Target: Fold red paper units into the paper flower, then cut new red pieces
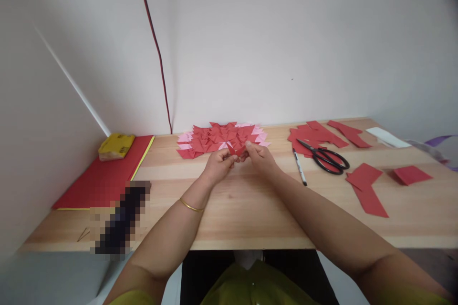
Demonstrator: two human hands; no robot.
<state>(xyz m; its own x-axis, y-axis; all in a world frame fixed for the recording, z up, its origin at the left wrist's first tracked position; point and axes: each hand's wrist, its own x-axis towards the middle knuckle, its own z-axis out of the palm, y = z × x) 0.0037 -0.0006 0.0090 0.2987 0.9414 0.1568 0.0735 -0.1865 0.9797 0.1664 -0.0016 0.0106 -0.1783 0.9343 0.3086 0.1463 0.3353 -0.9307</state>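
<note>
Both hands meet near the middle of the wooden table, just in front of a pile of folded red and pink paper pieces point(218, 136). A small folded red paper piece point(236, 150) is pinched between them. My left hand point(221, 164) grips its left side with thumb and fingers closed. On the other side my right hand point(260, 156) is closed on the same piece, its thumb on top. The fingers hide part of the paper, so its full shape cannot be made out.
Black-handled scissors point(327, 158) lie partly over red paper cutouts point(320, 134), beside a marker pen point(299, 167). More red paper point(368, 190) lies at right. At left, a yellow packet point(116, 147) rests on red sheets point(93, 183). A wall point(286, 47) stands behind the table point(246, 214).
</note>
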